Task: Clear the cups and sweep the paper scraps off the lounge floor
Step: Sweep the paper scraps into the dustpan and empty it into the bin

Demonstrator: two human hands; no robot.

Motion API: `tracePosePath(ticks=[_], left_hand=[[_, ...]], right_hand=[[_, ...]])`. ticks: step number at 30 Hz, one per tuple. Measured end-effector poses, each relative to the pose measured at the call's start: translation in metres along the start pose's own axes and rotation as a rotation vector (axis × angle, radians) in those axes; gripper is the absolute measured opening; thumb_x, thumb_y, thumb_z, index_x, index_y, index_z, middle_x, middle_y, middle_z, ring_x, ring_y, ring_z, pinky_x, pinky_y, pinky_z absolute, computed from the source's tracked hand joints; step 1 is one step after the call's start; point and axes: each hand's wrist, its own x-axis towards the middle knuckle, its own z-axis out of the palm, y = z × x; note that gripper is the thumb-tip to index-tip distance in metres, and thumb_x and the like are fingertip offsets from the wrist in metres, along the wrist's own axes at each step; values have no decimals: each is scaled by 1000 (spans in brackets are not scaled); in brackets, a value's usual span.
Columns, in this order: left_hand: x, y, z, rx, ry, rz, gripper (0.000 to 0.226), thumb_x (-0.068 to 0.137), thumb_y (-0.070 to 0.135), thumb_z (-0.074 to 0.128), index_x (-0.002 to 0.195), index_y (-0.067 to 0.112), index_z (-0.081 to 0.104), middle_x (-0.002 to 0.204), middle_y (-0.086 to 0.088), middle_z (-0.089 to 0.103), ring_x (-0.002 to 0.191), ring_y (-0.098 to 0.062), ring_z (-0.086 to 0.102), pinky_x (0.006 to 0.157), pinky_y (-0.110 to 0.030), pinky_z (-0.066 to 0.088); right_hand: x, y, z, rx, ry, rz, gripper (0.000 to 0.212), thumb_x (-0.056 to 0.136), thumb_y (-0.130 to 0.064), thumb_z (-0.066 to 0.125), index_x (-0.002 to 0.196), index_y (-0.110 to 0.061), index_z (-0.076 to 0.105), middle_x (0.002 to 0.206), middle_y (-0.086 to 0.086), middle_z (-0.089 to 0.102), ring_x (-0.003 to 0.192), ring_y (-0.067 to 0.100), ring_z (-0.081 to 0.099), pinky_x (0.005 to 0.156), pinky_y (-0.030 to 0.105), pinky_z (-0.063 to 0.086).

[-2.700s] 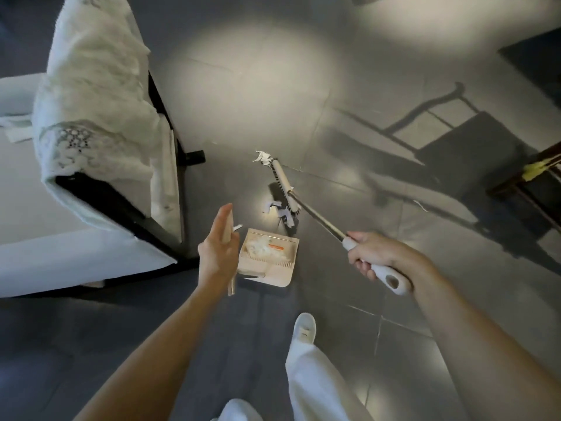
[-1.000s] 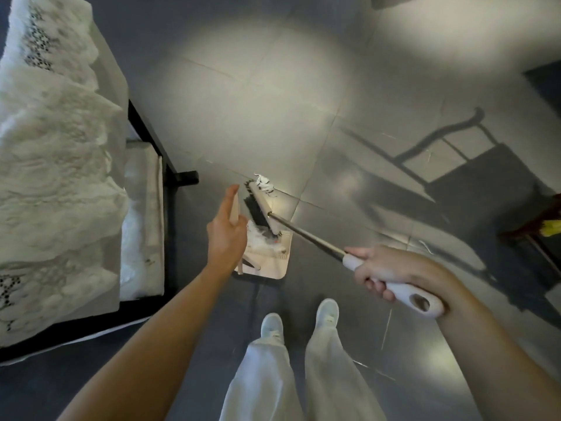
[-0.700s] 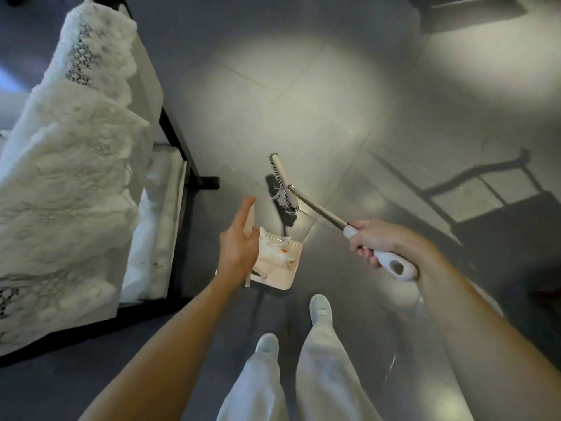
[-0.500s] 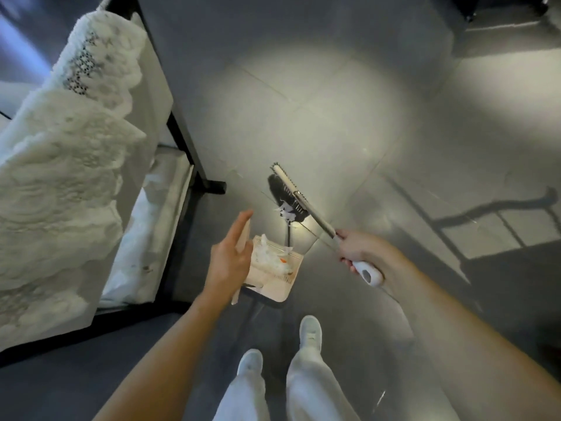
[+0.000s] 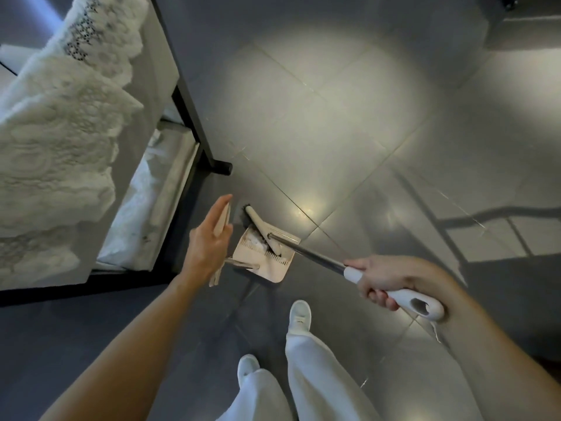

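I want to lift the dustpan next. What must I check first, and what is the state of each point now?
1. The left hand holds the dustpan handle: ok.
2. The right hand grips the broom handle: ok.
3. The broom head lies across the mouth of the dustpan: ok.
4. The paper scraps lie inside the dustpan: ok.
5. No scrap is hidden under the broom head: cannot tell.

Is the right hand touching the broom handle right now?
Touching. The head view shows the right hand with its fingers curled round the white grip of the broom handle.
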Motion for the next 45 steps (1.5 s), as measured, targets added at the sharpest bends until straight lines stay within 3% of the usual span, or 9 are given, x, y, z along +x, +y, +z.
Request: tracePosePath(ticks=[8, 11, 15, 18, 24, 28, 35, 40, 45], left_hand=[[-92, -56, -38, -87, 79, -86, 65, 95, 12, 52, 117, 72, 41, 79, 1, 60, 57, -11, 53, 60, -37, 51], [-135, -79, -59, -137, 113, -108, 65, 94, 12, 53, 118, 71, 42, 92, 1, 65, 62, -11, 54, 70, -40, 52], [-191, -103, -86, -194, 131, -124, 65, 94, 11, 53, 118, 70, 43, 116, -3, 67, 82, -36, 62, 79, -42, 52], [-223, -116, -103, -193, 150, -147, 66, 95, 11, 52, 115, 73, 42, 121, -7, 65, 86, -21, 66, 81, -39, 52], [-246, -144, -129, -194, 217, -262, 59, 95, 14, 50, 118, 68, 45, 111, 5, 68, 97, -26, 64, 88, -43, 51], [-246, -160, -140, -193, 253, -316, 63, 95, 13, 49, 114, 73, 43, 65, 12, 57, 53, -5, 51, 61, -31, 49], [-218, -159, -150, -197, 260, -299, 58, 94, 10, 49, 120, 61, 48, 102, -19, 63, 71, -20, 58, 70, -37, 52], [-216, -155, -142, -222, 192, -268, 56, 97, 12, 48, 125, 60, 45, 114, -15, 58, 73, -17, 58, 54, -26, 47], [-223, -139, -133, -189, 69, -169, 58, 97, 14, 51, 116, 68, 45, 125, -21, 58, 101, -37, 62, 72, -37, 55]], right_hand=[[-41, 8, 72, -14, 119, -108, 73, 88, 4, 42, 148, -36, 27, 35, -4, 42, 29, 5, 35, 33, 14, 32], [-50, 16, 102, -7, 140, -126, 73, 87, 5, 42, 147, -34, 28, 37, -3, 42, 30, 6, 35, 32, 14, 31], [-45, 13, 146, -7, 158, -145, 70, 88, 6, 44, 145, -32, 32, 36, -2, 42, 28, 6, 35, 32, 13, 30], [-27, 3, 178, 22, 160, -146, 69, 88, 5, 47, 144, -33, 33, 37, 0, 44, 29, 6, 36, 32, 14, 32], [9, -41, 222, -53, 155, -168, 36, 86, 4, 46, 112, -20, 50, 37, -2, 43, 31, 6, 36, 34, 14, 32], [33, -62, 246, -120, 164, -184, 30, 85, 3, 45, 108, -14, 54, 49, 3, 45, 33, 7, 37, 35, 15, 34], [51, -48, 280, -218, 26, -86, 47, 86, -2, 39, 129, -21, 46, 46, -1, 45, 35, 6, 36, 34, 14, 32], [20, -20, 265, -139, -71, 9, 62, 79, 0, 44, 134, -29, 45, 41, -1, 44, 34, 6, 34, 33, 14, 32], [-10, 15, 259, 55, 32, -87, 72, 79, 1, 47, 140, -37, 41, 41, -1, 46, 33, 7, 37, 34, 15, 33]])
